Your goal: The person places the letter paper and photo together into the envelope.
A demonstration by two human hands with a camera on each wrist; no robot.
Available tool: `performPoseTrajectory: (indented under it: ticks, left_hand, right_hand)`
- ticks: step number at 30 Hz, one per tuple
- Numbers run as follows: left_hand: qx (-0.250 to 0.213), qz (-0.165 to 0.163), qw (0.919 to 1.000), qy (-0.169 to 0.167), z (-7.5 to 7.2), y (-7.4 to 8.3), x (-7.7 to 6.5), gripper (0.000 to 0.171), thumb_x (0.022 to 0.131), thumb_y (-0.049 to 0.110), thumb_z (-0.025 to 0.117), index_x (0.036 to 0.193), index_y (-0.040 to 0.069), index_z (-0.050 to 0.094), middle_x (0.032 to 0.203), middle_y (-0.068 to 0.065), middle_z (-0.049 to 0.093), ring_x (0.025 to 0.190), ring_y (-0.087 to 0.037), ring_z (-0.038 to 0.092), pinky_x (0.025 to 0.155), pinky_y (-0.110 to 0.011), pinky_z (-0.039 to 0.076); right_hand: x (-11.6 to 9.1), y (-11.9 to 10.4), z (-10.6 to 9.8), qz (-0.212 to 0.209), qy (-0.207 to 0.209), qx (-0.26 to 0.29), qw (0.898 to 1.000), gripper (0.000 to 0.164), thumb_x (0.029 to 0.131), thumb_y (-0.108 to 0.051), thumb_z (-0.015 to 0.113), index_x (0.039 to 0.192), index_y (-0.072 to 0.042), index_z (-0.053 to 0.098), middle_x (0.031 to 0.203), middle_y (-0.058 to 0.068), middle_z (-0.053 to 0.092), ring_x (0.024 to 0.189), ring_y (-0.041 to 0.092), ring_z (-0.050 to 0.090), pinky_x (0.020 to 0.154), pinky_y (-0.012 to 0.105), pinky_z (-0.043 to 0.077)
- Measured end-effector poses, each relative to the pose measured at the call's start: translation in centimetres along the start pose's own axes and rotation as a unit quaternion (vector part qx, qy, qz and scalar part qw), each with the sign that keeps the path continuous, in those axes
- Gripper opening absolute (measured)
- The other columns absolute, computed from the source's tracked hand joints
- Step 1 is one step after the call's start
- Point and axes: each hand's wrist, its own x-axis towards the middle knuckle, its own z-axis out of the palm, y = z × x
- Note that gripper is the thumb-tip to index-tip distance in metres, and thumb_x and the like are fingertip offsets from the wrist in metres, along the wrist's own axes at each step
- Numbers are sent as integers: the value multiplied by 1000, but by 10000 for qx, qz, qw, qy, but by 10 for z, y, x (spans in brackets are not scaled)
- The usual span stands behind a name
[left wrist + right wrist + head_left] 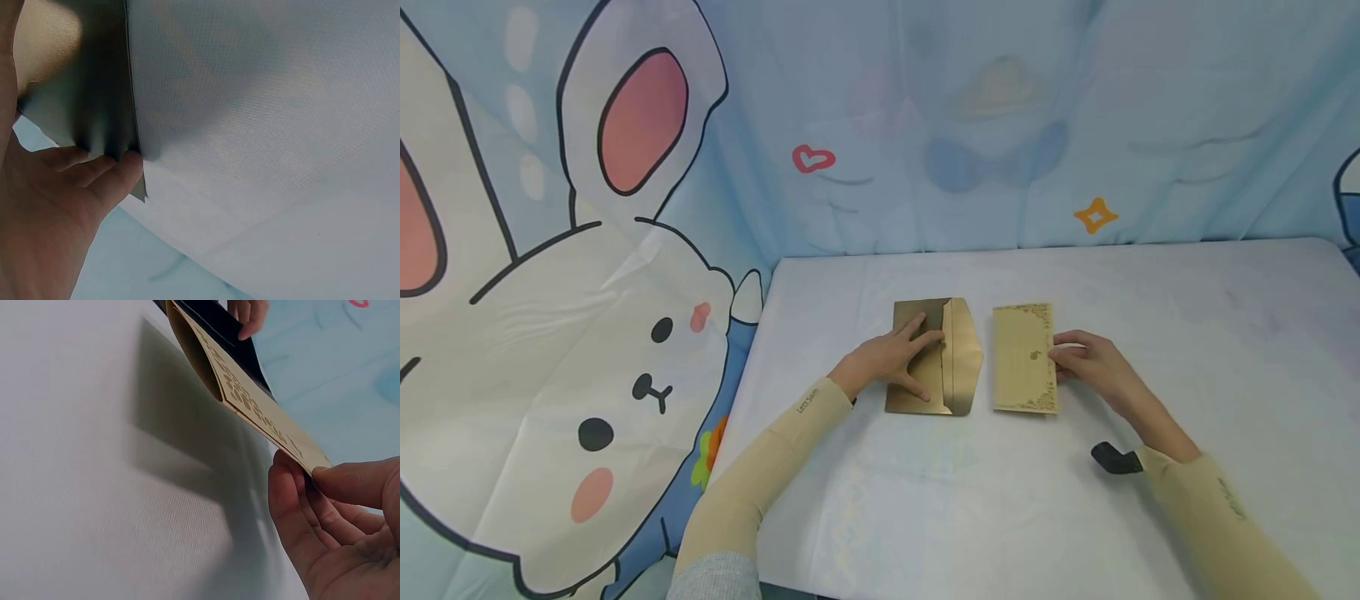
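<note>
A shiny gold envelope [962, 358] lies on the table with its pointed flap unfolded to the right. My left hand [891, 358] rests on the envelope's left part with fingers and thumb spread. In the left wrist view, several fingertips [131, 161] touch the envelope near its edge. Just right of the envelope is a cream folded card [1021, 358] with a brown ornamental border. My right hand [1097, 367] pinches the card's right edge between thumb and fingers. The right wrist view shows the card [250, 406] tilted above the tabletop, its layers slightly parted and its shadow below.
A white cloth covers the table [925, 500]. A pale blue curtain [880, 200] hangs along the back edge. At the left hangs a printed cloth with a large rabbit [550, 358]. A black strap end [1116, 458] sticks out near the right wrist.
</note>
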Motion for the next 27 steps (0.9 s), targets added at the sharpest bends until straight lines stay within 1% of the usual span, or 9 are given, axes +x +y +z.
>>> performPoseTrajectory:
  ticks: [4,8,14,20,27]
  left_hand:
    - [82,-11,10000,0,-1,0,0,113,72,75,72,160,38,13,170,-14,-1,154,-36,23,99,-47,52]
    - [111,10,9999,5,-2,1,0,114,72,74,73,160,36,13,170,-15,-1,155,-36,18,99,-47,53]
    - [78,31,10000,0,-2,1,-2,112,73,73,73,160,35,13,170,-15,-1,154,-36,21,99,-47,53]
    - [71,20,10000,-2,-3,1,-2,113,73,73,73,161,35,13,170,-15,-1,155,-35,18,100,-47,52]
    - [145,25,9999,4,0,0,0,113,72,75,71,161,36,12,170,-14,-1,156,-35,18,99,-46,53]
  right_hand:
    - [5,-3,5,28,-77,67,9999,58,105,-34,53,144,8,40,129,34,61,86,5,70,78,23,57]
    - [9,-4,9,-38,-156,253,9996,56,105,-30,54,143,9,41,126,34,63,84,6,71,77,25,57]
    - [14,-9,19,-53,-229,353,9991,54,105,-28,55,142,9,42,127,33,63,84,6,71,77,24,57]
    - [20,-17,28,-3,-172,314,9994,50,105,-26,56,141,6,45,124,30,66,84,8,71,77,24,57]
    - [25,-23,35,-23,-197,314,9993,46,105,-22,55,140,7,46,124,31,66,85,10,72,78,27,58]
